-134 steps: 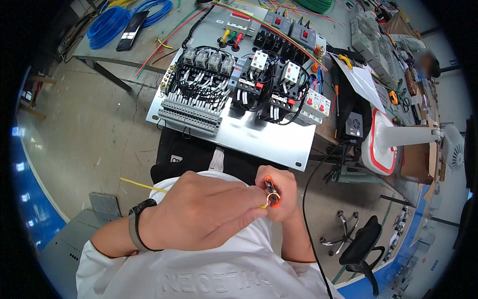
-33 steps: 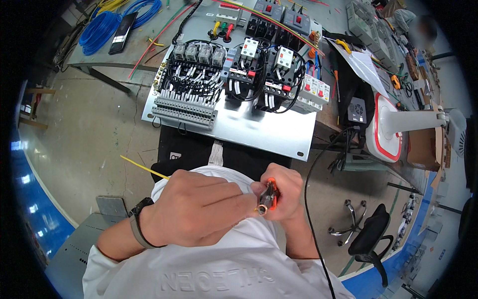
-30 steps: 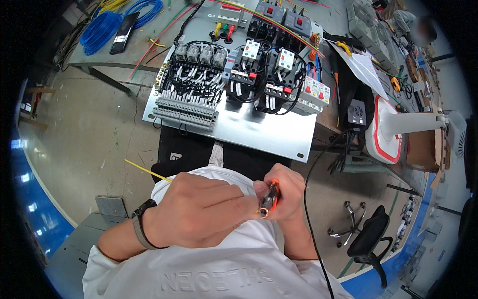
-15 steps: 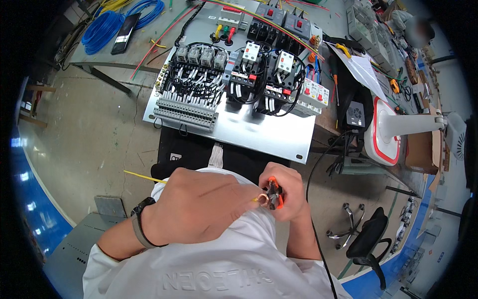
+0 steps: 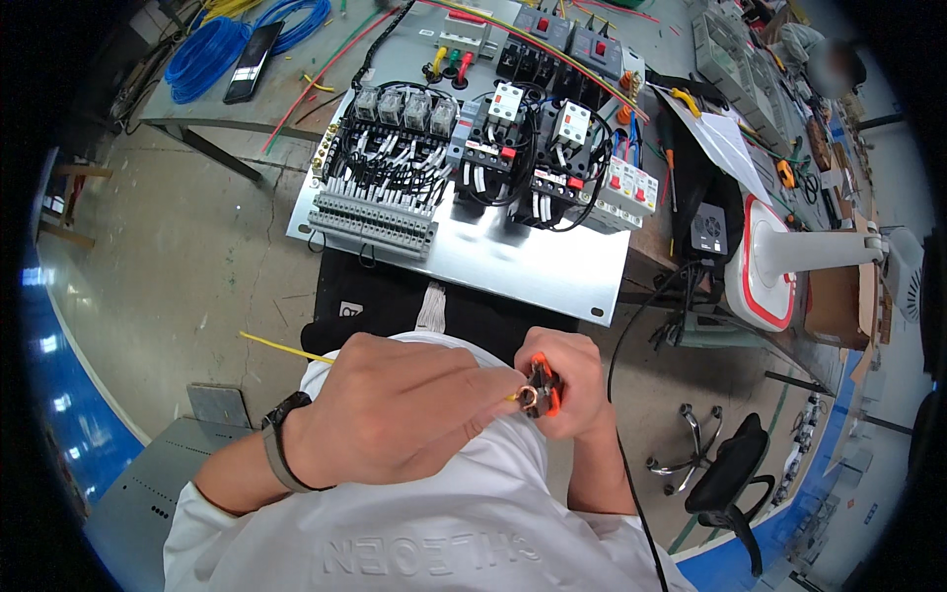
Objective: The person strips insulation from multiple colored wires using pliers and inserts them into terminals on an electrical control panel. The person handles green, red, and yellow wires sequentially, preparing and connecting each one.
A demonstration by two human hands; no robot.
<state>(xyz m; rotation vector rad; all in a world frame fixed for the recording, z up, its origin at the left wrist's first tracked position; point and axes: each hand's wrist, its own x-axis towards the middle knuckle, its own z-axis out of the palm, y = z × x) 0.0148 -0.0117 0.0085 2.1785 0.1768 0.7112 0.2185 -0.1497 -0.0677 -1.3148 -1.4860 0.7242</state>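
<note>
My left hand (image 5: 400, 407) is closed in a pinch on a yellow wire (image 5: 281, 345), whose tail sticks out to the left past the wrist. At the wire's other end a bare copper loop (image 5: 528, 398) lies against the jaws of a pair of pliers (image 5: 542, 380) with orange-red handles. My right hand (image 5: 577, 380) is wrapped round these pliers, its palm hiding most of the handles. Both hands meet in front of my white shirt, on the near side of a metal mounting plate (image 5: 562, 271) fitted with wired electrical parts.
Grey terminal blocks (image 5: 370, 225), clear relays (image 5: 402, 109) and contactors (image 5: 503, 109) sit on the plate. Blue wire coils (image 5: 205, 61) and a phone (image 5: 253, 61) lie at the far left. A white-and-red lamp (image 5: 764, 261) stands right; a black chair (image 5: 730, 469) is below it.
My left hand has turned slightly and its fingers have shifted at the pliers. The copper loop sits a little further right against the jaws. The view has moved slightly.
</note>
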